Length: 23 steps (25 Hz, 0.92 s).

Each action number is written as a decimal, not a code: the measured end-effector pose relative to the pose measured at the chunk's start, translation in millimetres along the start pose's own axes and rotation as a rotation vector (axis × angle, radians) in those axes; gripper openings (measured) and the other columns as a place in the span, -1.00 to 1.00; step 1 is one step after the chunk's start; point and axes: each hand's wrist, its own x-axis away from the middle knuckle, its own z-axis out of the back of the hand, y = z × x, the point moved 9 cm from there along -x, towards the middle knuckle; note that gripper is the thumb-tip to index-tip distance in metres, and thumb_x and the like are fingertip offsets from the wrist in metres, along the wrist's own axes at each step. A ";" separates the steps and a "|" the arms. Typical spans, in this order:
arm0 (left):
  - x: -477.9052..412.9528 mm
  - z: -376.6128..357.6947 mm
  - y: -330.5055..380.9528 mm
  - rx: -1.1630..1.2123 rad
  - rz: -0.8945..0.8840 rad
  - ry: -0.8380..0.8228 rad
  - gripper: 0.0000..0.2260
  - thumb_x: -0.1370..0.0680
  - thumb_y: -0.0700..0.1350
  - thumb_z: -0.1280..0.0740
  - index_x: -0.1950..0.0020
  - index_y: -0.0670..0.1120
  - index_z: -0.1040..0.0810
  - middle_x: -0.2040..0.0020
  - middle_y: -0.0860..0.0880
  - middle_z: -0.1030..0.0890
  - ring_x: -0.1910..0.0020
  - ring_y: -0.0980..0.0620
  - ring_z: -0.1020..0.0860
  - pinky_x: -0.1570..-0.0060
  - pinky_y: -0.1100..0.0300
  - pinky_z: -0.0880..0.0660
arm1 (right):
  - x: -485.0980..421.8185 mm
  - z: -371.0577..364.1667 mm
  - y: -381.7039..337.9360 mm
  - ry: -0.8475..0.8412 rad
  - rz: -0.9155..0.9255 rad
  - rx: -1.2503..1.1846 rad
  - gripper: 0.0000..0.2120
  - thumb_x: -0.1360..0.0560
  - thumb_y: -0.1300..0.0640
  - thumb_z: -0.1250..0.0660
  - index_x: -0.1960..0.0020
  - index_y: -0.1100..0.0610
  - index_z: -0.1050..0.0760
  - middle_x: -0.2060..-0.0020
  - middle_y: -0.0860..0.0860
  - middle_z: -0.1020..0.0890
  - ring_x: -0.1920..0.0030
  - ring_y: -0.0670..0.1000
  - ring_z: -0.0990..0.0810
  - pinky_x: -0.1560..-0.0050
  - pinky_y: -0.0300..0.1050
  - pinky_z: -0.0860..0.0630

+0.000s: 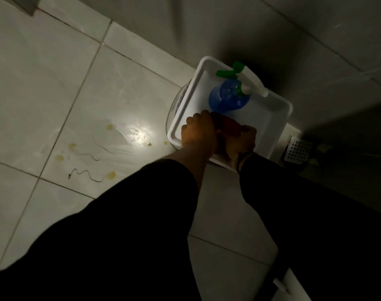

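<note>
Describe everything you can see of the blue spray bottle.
The bottle is translucent blue plastic, round-bellied, with a green and white trigger head. It seems upright in the far end of a white tub, seen from above. Near its base the left hand and right hand grip a dark red thing; contact with the bottle is unclear.

White rectangular plastic tub [263, 124]: on pale tiled floor [54, 83], against wall [293, 40].
Blue plastic spray bottle [226, 98]: in tub, far end.
Dark red cloth [228, 124]: in tub, near end.
Clear glass bowl [174, 105]: beside tub, left.
Perforated metal drain cover [298, 152]: on floor, right of tub.
</note>
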 end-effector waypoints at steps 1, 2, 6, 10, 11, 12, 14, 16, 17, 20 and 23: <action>-3.3 -1.2 -2.2 0.106 0.029 -0.018 -0.58 -0.71 0.04 -0.34 -0.53 -0.09 -0.49 -0.39 -0.14 -0.62 -0.38 -0.19 -0.62 -0.29 -0.07 -0.56 | 0.4 0.9 2.1 -0.017 -0.020 -0.072 -0.66 -0.59 0.35 -0.45 -0.36 0.32 -0.64 -0.30 0.27 -0.72 -0.31 0.31 -0.71 -0.44 0.34 -0.62; -3.0 -0.5 -4.5 0.214 0.048 -0.029 -0.58 -0.71 0.09 -0.32 -0.51 -0.08 -0.51 -0.36 -0.13 -0.64 -0.34 -0.18 -0.64 -0.21 -0.05 -0.56 | 5.9 5.0 0.7 -0.003 -0.025 -0.100 -0.65 -0.53 0.37 -0.51 -0.31 0.28 -0.69 -0.26 0.25 -0.75 -0.28 0.31 -0.72 -0.41 0.32 -0.64; 34.7 29.5 -29.3 0.549 0.034 0.036 -0.68 -0.63 0.11 -0.34 -0.36 0.07 -0.58 -0.07 0.09 -0.60 -0.07 0.01 -0.58 -0.03 0.11 -0.46 | 72.1 0.2 -15.8 0.051 0.022 -0.257 -0.71 -0.42 0.36 -0.57 -0.10 0.13 -0.75 -0.06 0.15 -0.82 -0.18 0.28 -0.78 -0.17 0.19 -0.77; 97.8 57.2 -122.3 0.853 0.111 0.105 -0.65 -0.54 0.03 -0.37 -0.33 0.15 -0.63 -0.13 0.12 -0.72 -0.03 0.06 -0.69 0.12 0.26 -0.54 | 159.5 -74.1 -11.4 -0.229 0.034 -0.222 -0.68 -0.62 0.35 -0.32 -0.28 0.12 -0.69 -0.12 0.18 -0.82 -0.10 0.18 -0.82 -0.03 0.09 -0.82; 109.1 58.9 -151.8 0.859 0.137 0.131 -0.61 -0.53 0.03 -0.37 -0.36 0.16 -0.63 -0.18 0.14 -0.72 -0.04 0.08 -0.69 0.13 0.31 -0.52 | 175.2 -96.3 -2.9 -0.293 0.034 -0.178 -0.65 -0.65 0.37 -0.25 -0.30 0.13 -0.68 -0.07 0.15 -0.83 -0.01 0.12 -0.84 0.08 0.00 -0.82; 118.7 58.2 -182.6 0.856 0.168 0.160 -0.60 -0.54 0.02 -0.39 -0.39 0.17 -0.63 -0.22 0.15 -0.70 -0.09 0.08 -0.69 0.10 0.33 -0.50 | 189.6 -118.7 6.8 -0.341 0.032 -0.133 -0.66 -0.66 0.39 -0.21 -0.31 0.17 -0.64 -0.01 0.14 -0.82 0.08 0.08 -0.83 0.18 -0.06 -0.80; 136.3 45.1 -260.3 0.816 0.231 0.226 -0.56 -0.58 0.09 -0.42 -0.48 0.18 -0.59 -0.35 0.14 -0.67 -0.21 0.07 -0.68 0.03 0.32 -0.49 | 211.1 -173.7 38.1 -0.387 0.016 -0.020 -0.75 -0.67 0.38 -0.24 -0.26 0.22 -0.61 0.04 0.16 -0.77 0.10 0.12 -0.81 0.21 -0.01 -0.73; 145.3 15.6 -345.5 0.719 0.324 0.260 -0.43 -0.63 0.28 -0.36 -0.62 0.15 -0.48 -0.50 0.06 -0.59 -0.34 0.00 -0.64 -0.14 0.17 -0.55 | 216.6 -233.4 69.2 -0.416 0.050 0.121 -0.80 -0.68 0.34 -0.31 -0.23 0.22 -0.65 -0.14 0.25 -0.76 -0.10 0.25 -0.77 -0.03 0.16 -0.76; 145.6 -5.5 -391.0 0.649 0.394 0.261 -0.35 -0.64 0.35 -0.30 -0.68 0.12 -0.41 -0.57 0.00 -0.54 -0.45 -0.07 -0.59 -0.31 0.03 -0.55 | 214.9 -267.3 80.9 -0.445 0.105 0.204 -0.76 -0.68 0.34 -0.32 -0.31 0.26 -0.63 -0.26 0.30 -0.72 -0.23 0.30 -0.73 -0.22 0.25 -0.73; 134.4 -66.3 -509.5 0.436 0.542 0.284 -0.28 -0.72 0.32 -0.14 -0.81 0.01 -0.20 -0.76 -0.10 -0.31 -0.72 -0.20 -0.31 -0.62 -0.20 -0.29 | 201.3 -369.5 95.1 -0.524 0.402 0.428 -0.63 -0.70 0.34 -0.30 -0.49 0.29 -0.49 -0.44 0.27 -0.60 -0.46 0.27 -0.59 -0.50 0.17 -0.56; 111.9 -124.2 -609.6 0.319 0.659 0.434 -0.28 -0.75 0.26 -0.04 -0.85 -0.05 -0.08 -0.84 -0.14 -0.08 -0.83 -0.21 -0.03 -0.74 -0.30 0.00 | 184.2 -474.6 113.4 -0.540 0.843 0.700 -0.63 -0.69 0.00 -0.25 -0.41 0.15 -0.52 -0.38 0.13 -0.63 -0.42 0.14 -0.59 -0.57 0.22 -0.48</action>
